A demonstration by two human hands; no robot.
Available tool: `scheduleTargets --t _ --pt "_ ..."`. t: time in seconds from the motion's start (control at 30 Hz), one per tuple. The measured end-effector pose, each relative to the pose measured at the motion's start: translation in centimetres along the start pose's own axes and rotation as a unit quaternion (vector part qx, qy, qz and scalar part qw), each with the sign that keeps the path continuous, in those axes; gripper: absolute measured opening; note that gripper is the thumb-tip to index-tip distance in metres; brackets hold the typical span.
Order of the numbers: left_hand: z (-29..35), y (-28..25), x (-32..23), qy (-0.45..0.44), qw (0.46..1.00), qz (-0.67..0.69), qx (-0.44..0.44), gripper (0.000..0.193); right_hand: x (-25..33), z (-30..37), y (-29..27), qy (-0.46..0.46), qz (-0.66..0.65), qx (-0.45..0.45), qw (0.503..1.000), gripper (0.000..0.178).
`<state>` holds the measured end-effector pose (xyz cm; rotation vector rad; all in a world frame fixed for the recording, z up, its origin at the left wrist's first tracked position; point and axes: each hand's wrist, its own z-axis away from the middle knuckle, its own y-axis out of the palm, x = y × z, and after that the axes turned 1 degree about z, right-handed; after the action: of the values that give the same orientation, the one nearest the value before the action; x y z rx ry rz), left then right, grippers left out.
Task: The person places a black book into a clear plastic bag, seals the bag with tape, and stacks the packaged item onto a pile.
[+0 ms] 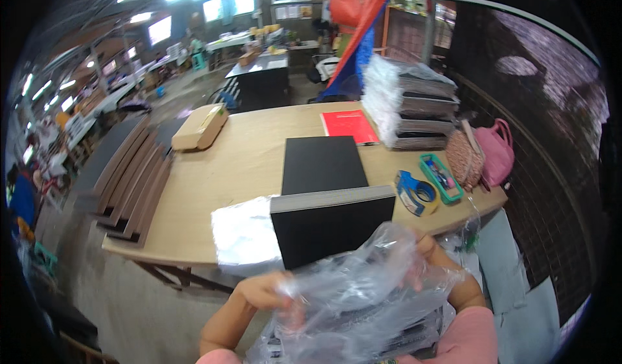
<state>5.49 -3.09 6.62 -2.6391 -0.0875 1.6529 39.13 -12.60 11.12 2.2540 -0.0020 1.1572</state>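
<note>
A clear plastic bag (363, 286) is bunched between my hands at the near edge of the table. My left hand (278, 296) grips its left side, fingers curled and somewhat blurred. At its right side, my right hand (418, 260) is closed on the plastic, partly hidden behind it. Beneath the bag, dark stacked pieces show through close to my body. Just beyond my hands stands a thick black slab (330, 224) with a pale, layered top edge. Behind that, a black panel (324, 163) lies flat on the table. White sheets (243, 234) lie left of the slab.
Several dark boards (133, 182) are stacked at the table's left, near a tan carton (201, 127). A red booklet (350, 126) lies by plastic-wrapped stacks (421, 105). At right are a blue tape dispenser (414, 193), a green tray (426, 163) and a pink bag (495, 150).
</note>
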Motion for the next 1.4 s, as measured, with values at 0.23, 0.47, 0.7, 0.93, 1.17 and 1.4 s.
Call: scheduleTargets --t 0.23,0.47,0.7,0.93,1.17,1.4 --pt "-3.4 0.7 -2.4 0.234 0.87 0.435 0.005 0.072 -3.7 -1.5 -2.7 -0.04 0.172 0.293 0.94 0.037" --pt "-3.3 -0.9 -0.8 -0.15 0.718 -0.446 -0.513 0.019 -3.7 6.4 -4.4 -0.188 0.395 -0.555 0.707 0.022" --pt "-2.8 2.9 -4.6 -0.16 0.523 -0.77 -0.329 0.058 -1.1 0.0 -1.2 -0.13 0.813 -0.456 0.338 0.038" --pt "0.4 -1.1 -4.5 -0.359 0.849 0.117 -0.369 0.017 0.0 3.7 1.0 0.103 0.235 -0.526 0.81 0.012" --pt "9.0 -2.6 6.2 -0.266 0.78 0.46 -0.332 0.014 -8.4 10.9 -2.9 -0.038 0.017 -0.553 0.832 0.031" --pt "19.8 0.1 23.4 -0.36 0.729 0.41 -0.414 0.015 -17.7 17.8 -8.4 0.198 0.181 -0.501 0.823 0.018"
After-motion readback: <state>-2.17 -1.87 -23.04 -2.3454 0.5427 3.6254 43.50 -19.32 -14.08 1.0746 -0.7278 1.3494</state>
